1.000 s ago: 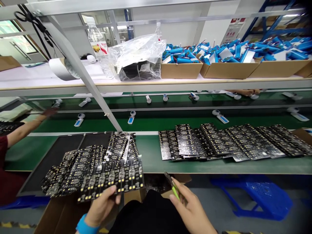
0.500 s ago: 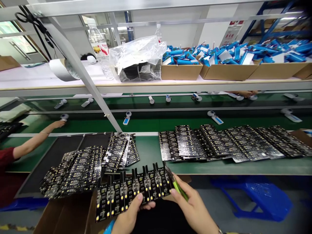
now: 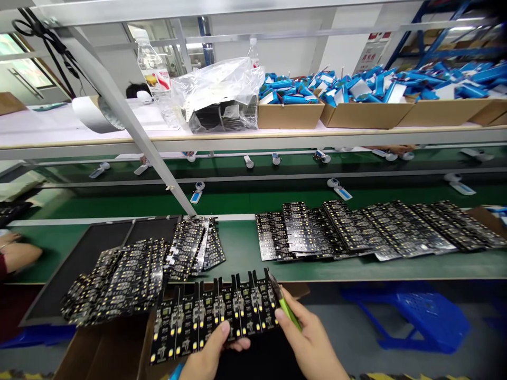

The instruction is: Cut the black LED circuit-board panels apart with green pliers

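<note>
A black circuit board panel (image 3: 214, 316) with yellow-white LEDs and notched top edge is pinched at its lower edge by my left hand (image 3: 212, 348), thumb on top. My right hand (image 3: 307, 335) is closed round green-handled pliers or cutters (image 3: 289, 309); their dark tip touches or lies close to the panel's right end. Behind the panel, on the left, stacked boards (image 3: 127, 274) lie on a dark tray (image 3: 79, 264), with more panels (image 3: 190, 245) beside them. A long overlapping row of panels (image 3: 364, 229) rests on the green bench (image 3: 237, 264) at the right.
A cardboard box (image 3: 106, 348) stands below the bench, left of my lap. A blue stool (image 3: 428, 319) is at lower right. A slanted metal post (image 3: 130, 121) rises at left. White devices (image 3: 339, 189) lie on the green belt (image 3: 261, 203). A person's arm (image 3: 21, 253) shows at far left.
The co-worker's arm at the left has drawn back from the belt. White devices on the near belt have shifted left. My hands, panel and tool have barely moved.
</note>
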Demonstrator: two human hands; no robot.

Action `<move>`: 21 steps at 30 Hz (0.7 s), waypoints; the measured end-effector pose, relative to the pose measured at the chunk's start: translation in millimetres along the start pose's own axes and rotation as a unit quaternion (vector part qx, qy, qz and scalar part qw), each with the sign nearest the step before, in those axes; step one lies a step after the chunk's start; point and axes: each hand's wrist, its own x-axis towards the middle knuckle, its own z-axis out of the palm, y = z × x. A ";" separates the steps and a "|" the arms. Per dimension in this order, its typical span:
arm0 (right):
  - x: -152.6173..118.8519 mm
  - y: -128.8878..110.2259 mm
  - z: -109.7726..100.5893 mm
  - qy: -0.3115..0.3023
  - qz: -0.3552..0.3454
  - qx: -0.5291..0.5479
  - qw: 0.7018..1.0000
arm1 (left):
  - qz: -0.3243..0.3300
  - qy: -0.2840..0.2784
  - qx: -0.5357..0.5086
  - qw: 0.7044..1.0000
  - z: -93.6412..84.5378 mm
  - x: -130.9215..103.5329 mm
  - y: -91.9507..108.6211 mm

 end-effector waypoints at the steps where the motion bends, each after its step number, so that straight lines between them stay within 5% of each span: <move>1: -0.6 1.8 0.9 0.012 -0.003 -0.029 0.999 | -0.001 0.000 0.017 1.000 -0.3 -1.1 -0.2; 5: -1.5 7.7 1.3 0.049 -0.012 -0.092 0.995 | -0.021 0.013 0.010 1.000 1.6 0.1 -6.7; 9: -2.6 8.1 0.2 -0.035 -0.002 -0.025 0.999 | -0.026 0.041 -0.057 0.997 5.1 3.1 -8.9; 14: -7.5 11.7 5.1 0.059 0.013 -0.234 0.970 | -0.012 0.032 0.022 0.999 5.6 0.9 3.1; 19: -6.1 12.7 0.9 -0.041 -0.034 -0.126 0.991 | -0.027 0.072 -0.092 0.993 7.1 3.4 3.2; 21: -7.5 15.9 3.3 0.000 -0.039 -0.221 0.975 | -0.024 0.075 -0.075 0.994 7.9 4.7 1.5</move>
